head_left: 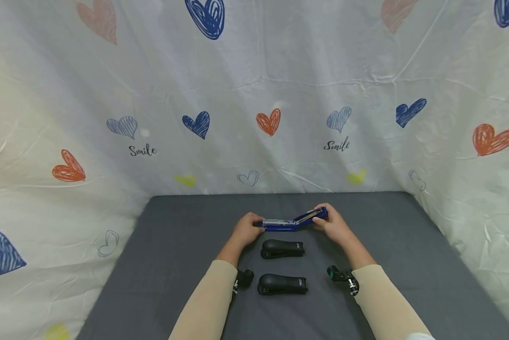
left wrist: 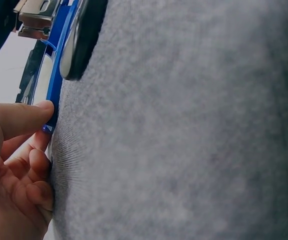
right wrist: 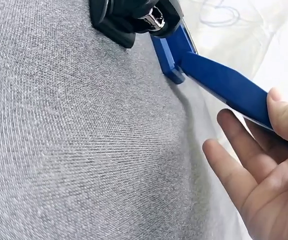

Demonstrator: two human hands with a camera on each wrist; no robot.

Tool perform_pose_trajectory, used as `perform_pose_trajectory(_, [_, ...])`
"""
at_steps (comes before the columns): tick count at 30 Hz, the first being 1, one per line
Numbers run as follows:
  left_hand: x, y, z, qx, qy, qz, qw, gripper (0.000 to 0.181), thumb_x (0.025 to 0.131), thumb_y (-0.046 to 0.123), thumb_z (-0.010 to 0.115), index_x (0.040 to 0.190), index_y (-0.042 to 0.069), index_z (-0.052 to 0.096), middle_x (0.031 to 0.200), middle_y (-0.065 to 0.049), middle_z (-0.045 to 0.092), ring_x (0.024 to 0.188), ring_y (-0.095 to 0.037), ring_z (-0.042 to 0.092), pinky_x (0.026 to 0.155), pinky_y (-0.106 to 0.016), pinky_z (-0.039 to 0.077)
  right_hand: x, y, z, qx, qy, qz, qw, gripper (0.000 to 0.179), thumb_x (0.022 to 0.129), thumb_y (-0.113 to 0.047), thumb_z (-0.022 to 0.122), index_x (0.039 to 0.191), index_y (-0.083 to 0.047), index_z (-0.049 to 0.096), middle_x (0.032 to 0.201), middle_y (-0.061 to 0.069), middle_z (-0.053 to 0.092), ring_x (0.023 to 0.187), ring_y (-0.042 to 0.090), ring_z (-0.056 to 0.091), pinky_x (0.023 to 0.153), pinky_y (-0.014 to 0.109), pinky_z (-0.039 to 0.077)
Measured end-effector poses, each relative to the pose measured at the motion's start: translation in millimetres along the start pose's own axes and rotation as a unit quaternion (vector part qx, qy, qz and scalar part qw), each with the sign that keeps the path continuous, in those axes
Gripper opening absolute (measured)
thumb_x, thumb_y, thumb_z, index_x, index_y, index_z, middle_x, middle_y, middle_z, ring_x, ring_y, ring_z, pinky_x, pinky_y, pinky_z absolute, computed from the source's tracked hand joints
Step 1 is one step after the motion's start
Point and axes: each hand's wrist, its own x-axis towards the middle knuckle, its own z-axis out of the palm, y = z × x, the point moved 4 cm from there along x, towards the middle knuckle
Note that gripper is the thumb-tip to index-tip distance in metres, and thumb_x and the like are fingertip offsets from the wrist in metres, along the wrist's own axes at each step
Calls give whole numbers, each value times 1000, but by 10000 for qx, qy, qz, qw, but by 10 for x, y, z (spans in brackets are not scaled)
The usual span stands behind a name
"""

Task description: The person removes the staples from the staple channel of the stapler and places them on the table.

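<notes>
Two “Smile” prints (head_left: 142, 150) beyond probable blue stapler (head_left: 294, 225)

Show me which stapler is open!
The blue stapler, held in both hands: its two halves are spread wide apart. The two black staplers lying nearer on the gray table look closed.

Left arm (head_left: 207, 302) is angled toward 1 o'clock, right arm (head_left: 390, 302) toward 11, both extended forward, beige-sleeved. Left hand (head_left: 247, 230) is held in a pinch, thumb (left wrist: 21, 119) straight, lower fingers (left wrist: 38, 192) curled. Right hand (head_left: 334, 227) pinched; two fingers (right wrist: 234, 175) held loose, pointed toward 11 o'clock in right wrist view.
</notes>
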Motion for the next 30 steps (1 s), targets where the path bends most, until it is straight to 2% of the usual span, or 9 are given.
perform_pose_trajectory(7, [17,-8,5,43,-18,57,10000,32,94,11,74,126,8,74,127,-9,62,118,-31,59,102,-50,45,-19,-7,-13,187,-113,160,9996,29,103,7,52,130,9,40,137,40,46,122,48,55,92,50,54])
perform_pose_trajectory(13, [9,-7,-1,-16,1,13,10000,31,93,10,75,125,7,74,127,-10,62,119,-32,59,103,-50,44,-39,42,-26,84,-58,356,9993,30,103,6,53,130,9,41,128,39,51,102,38,66,87,48,57])
perform_pose_trajectory(16, [9,-17,4,-10,-6,-7,10000,31,93,10,75,124,7,74,126,-10,63,120,-32,59,104,-50,44,-45,95,-30,-133,33,512,9986,32,103,4,55,132,9,43,125,36,52,99,35,66,85,46,58])
perform_pose_trajectory(19, [11,-29,7,-28,-14,-35,10000,31,93,10,75,124,7,75,126,-10,63,120,-32,59,104,-50,44,-49,108,-42,-666,167,607,9958,35,104,-2,58,135,6,46,128,34,53,103,39,65,87,48,56])
perform_pose_trajectory(24, [16,-31,-2,-153,-21,-144,9998,30,93,10,75,123,7,75,125,-9,63,119,-31,58,104,-51,43,-34,51,-71,-1731,359,523,9829,45,102,-14,63,142,3,50,143,33,48,128,49,48,103,61,39])
perform_pose_trajectory(27, [19,-28,-9,-193,-17,-198,9996,30,93,10,74,123,7,75,124,-9,63,119,-31,58,104,-50,43,-24,6,-58,-1966,353,405,9790,49,101,-13,63,145,4,48,149,32,44,138,51,38,109,63,32])
perform_pose_trajectory(30, [22,-27,-10,-216,-16,-223,9995,30,93,9,74,123,7,75,123,-9,63,118,-31,58,104,-50,43,-26,-44,-32,-2024,358,302,9782,50,101,-8,62,147,5,46,149,30,44,140,49,37,111,61,31])
